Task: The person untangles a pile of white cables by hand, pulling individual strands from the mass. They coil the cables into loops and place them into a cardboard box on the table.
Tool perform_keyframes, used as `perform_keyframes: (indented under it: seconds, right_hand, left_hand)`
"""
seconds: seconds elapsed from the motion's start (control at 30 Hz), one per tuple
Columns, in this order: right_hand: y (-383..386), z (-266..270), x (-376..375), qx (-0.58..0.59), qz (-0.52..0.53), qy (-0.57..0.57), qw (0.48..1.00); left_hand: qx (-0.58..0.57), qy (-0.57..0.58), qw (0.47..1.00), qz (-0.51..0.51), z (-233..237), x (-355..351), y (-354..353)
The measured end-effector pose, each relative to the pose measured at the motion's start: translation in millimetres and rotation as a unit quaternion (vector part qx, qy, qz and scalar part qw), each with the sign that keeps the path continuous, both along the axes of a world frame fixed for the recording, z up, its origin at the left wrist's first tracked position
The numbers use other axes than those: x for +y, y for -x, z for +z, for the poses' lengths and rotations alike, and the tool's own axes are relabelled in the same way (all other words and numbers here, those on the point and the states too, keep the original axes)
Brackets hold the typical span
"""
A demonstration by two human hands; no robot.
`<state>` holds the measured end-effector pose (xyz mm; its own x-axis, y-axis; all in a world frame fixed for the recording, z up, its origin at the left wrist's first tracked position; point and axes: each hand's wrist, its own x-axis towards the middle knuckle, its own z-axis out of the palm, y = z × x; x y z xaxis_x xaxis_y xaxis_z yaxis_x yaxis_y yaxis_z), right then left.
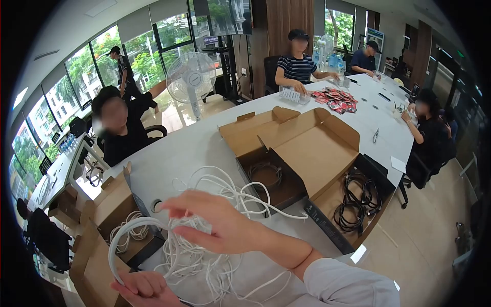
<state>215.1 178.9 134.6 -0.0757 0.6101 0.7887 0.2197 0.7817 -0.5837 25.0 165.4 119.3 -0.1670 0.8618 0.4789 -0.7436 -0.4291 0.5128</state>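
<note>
My left hand (146, 289), at the lower left, is closed around a bundle of white cable (120, 243) that arches upward in a loop. Over the tangle of white cables (197, 256) on the table, my right hand (209, 220) is held with fingers apart, near the right end of that arch. Nothing shows between its fingers. More loose white cable curls behind the right hand toward the open boxes.
Open cardboard boxes hold black cables (358, 202), a grey coil (265, 175) and white cable (130, 233). Red packets (335, 100) lie farther along the white table (179, 148). Several people are around it; a fan (192, 77) stands behind.
</note>
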Motion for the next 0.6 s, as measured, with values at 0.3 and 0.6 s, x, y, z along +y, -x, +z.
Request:
perform_keyframes:
  seconds: [0.3, 0.6]
  right_hand:
    - [-21.4, -20.5, 33.8, 0.047, -0.092, 0.067, 0.992]
    - [-3.8, -61.9, 62.5, -0.269, -0.079, 0.047, 0.959]
  left_hand:
    - [-0.013, -0.078, 0.995, -0.065, 2.2, -1.5, 7.1]
    - [-0.035, -0.174, 0.982, -0.063, 8.2, 5.4, 24.0]
